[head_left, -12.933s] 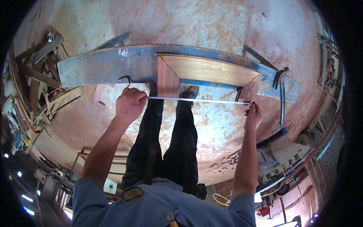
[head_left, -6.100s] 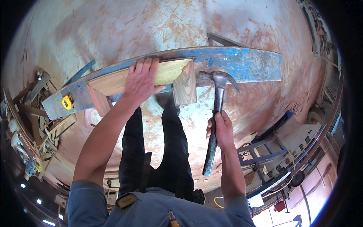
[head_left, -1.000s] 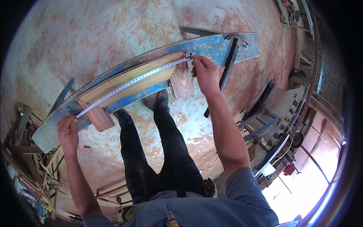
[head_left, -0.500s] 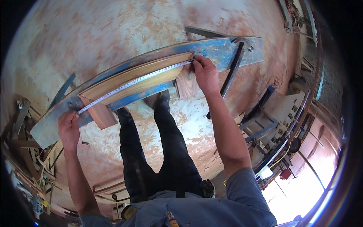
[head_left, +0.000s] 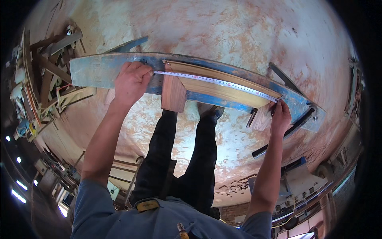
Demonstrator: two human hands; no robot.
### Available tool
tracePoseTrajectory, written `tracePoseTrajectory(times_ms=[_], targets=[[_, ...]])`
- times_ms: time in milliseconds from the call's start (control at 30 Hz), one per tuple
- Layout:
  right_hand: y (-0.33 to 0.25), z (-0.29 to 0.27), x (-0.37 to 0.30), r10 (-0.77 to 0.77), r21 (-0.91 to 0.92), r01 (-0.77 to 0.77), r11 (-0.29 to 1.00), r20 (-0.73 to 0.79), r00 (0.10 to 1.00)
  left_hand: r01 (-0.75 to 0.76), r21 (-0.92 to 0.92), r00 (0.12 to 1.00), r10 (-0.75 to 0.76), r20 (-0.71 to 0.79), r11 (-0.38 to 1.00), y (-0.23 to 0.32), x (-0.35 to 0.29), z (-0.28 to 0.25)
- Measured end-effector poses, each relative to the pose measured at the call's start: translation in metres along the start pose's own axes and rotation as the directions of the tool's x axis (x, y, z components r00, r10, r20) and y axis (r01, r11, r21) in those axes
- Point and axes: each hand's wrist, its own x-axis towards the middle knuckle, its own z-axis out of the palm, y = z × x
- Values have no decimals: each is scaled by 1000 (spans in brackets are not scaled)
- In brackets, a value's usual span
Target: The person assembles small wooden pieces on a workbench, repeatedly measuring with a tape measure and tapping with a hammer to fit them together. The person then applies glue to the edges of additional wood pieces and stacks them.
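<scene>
A long blue metal beam point(head_left: 95, 69) lies across the view. On it rests a pale wooden board point(head_left: 223, 85) with short wooden end pieces hanging off both ends, one reddish point(head_left: 173, 93). A tape measure blade point(head_left: 215, 82) is stretched along the board. My left hand point(head_left: 131, 81) is closed around the tape's case at the board's left end. My right hand point(head_left: 280, 117) pinches the tape's far end at the board's right corner, beside the pale end block point(head_left: 262, 118).
A dark hammer point(head_left: 284, 135) lies on the beam's right end. Scrap timber and a wooden frame point(head_left: 43, 79) are piled at the left. A machine with blue parts point(head_left: 294, 179) stands lower right. My legs and shoes point(head_left: 209, 113) stand below the beam on a dusty floor.
The view has swung so the beam now sits more level. Both hands still hold the tape stretched along the board; my left hand is now near the board's left end.
</scene>
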Motion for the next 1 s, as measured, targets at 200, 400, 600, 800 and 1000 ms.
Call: tracePoseTrajectory(times_ms=[200,400,600,800,1000], targets=[[5,1,2,-18,-77,15,997,-43,999,12,20,999,-11,-47,1000,-2,3,6],[9,-1,3,-25,-90,23,996,-19,1000,29,36,997,-27,-79,999,-6,1,11],[9,0,2,-17,-38,16,999,-25,1000,26,35,998,-23,-65,999,-4,-1,9],[18,-4,9,-17,-149,15,989,-9,1000,27,37,998,-25,-61,999,-6,-2,10],[19,-3,8,-50,-166,42,985,-48,998,28,37,998,-26,-62,999,-7,-1,12]])
